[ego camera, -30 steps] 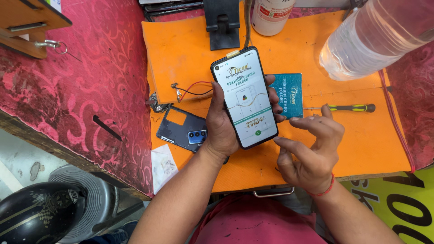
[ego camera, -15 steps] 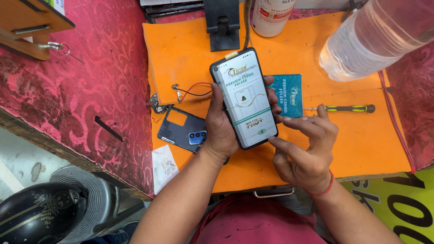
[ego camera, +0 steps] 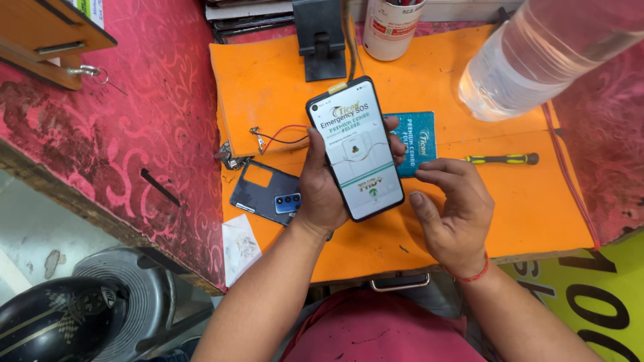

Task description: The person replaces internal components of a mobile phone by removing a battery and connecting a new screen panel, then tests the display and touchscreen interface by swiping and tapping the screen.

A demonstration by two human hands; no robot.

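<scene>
My left hand (ego camera: 320,191) grips a black smartphone (ego camera: 355,147) upright over the orange mat (ego camera: 282,80), screen lit and facing me. A cable runs from the phone's top edge toward the back of the bench. My right hand (ego camera: 453,211) hovers just right of the phone's lower edge, fingers curled and apart, thumb near the phone's corner, holding nothing. A teal card box (ego camera: 416,141) lies on the mat behind the phone. A dark blue phone back cover (ego camera: 265,194) with a camera block lies left of my left wrist.
A yellow-and-black screwdriver (ego camera: 500,159) lies right of the box. A clear plastic bottle (ego camera: 543,53) looms at the upper right. A black phone stand (ego camera: 320,40) and a white canister (ego camera: 390,27) stand at the back. Red and black wires (ego camera: 275,137) lie left. Red patterned cloth (ego camera: 147,114) covers the bench.
The phone's screen content has changed to a different page. My right hand has drawn back slightly from the lower screen, its fingers now off the glass.
</scene>
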